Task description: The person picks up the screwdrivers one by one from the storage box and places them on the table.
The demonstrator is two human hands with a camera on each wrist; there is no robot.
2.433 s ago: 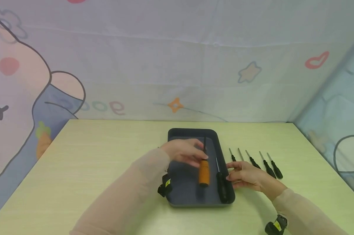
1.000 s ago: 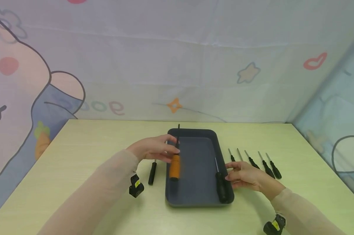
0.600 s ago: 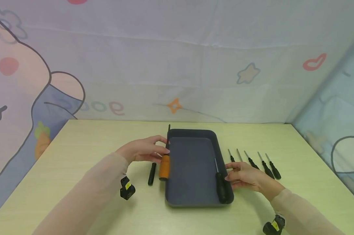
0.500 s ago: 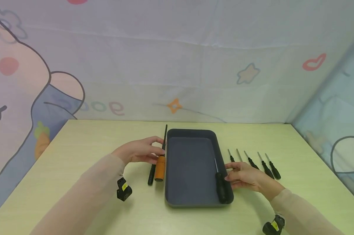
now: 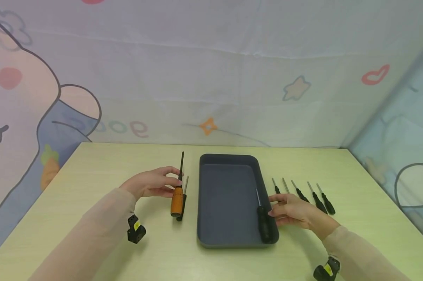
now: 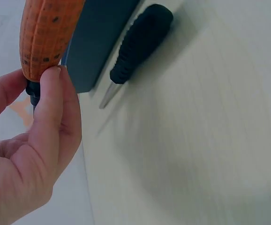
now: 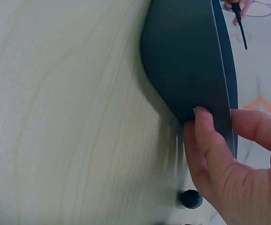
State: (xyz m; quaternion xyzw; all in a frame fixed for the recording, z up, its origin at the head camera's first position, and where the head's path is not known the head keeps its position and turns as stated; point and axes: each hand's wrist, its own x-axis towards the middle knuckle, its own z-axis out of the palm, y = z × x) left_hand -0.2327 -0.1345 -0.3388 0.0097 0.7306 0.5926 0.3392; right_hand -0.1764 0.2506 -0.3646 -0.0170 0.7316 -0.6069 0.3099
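Note:
My left hand (image 5: pixel 149 183) pinches an orange-handled screwdriver (image 5: pixel 177 202) just where the handle meets the dark shaft. The tool hangs above the table, tip pointing away. Partly behind it lies a smaller black-handled screwdriver (image 5: pixel 186 185), seen whole in the left wrist view as a ribbed black screwdriver (image 6: pixel 142 40) on the table. With my right hand (image 5: pixel 295 210) I hold the right wall of a dark grey tray (image 5: pixel 227 210); the right wrist view has fingers (image 7: pixel 208 129) against the tray's outer wall (image 7: pixel 187 51). A large black-handled screwdriver (image 5: pixel 264 226) rests inside the tray along that wall.
Several small black screwdrivers (image 5: pixel 328 203) lie in a row to the right of the tray, some partly hidden by the right hand. The pale wooden table (image 5: pixel 109 171) ends at a printed cloth backdrop (image 5: pixel 183 78).
My left hand has carried the orange screwdriver leftward, out from above the tray to beside it, over the small black screwdriver. The right hand has stayed on the tray's wall.

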